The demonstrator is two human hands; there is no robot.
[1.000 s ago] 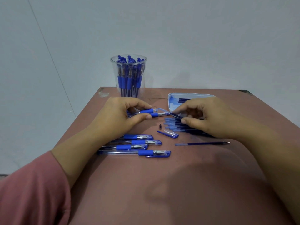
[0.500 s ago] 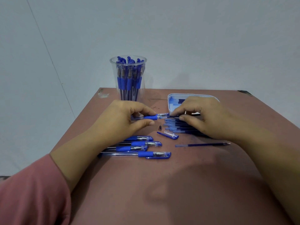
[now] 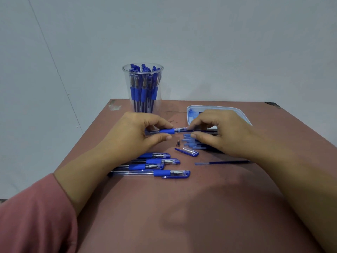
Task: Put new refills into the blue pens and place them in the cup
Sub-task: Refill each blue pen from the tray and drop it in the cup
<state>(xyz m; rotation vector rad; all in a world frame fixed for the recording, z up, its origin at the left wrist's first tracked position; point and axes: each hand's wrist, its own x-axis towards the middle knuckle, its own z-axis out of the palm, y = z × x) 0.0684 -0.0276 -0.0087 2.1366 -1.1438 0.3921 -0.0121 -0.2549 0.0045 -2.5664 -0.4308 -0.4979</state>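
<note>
Head view: the left hand (image 3: 135,136) grips a pen barrel (image 3: 166,131) level — steadying it, I judge, so the right hand (image 3: 224,132), pinching a refill (image 3: 207,131), can slide it in.

Blue pen (image 3: 166,131) level, refill (image 3: 200,131) at its tip, cup (image 3: 127,92) upright behind

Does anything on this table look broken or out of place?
Nothing spilled. A small metal tip and a loose blue cap lie apart, likely off the pen being refilled. One refill lies alone near them. The table is chipped at its far left corner.
</note>
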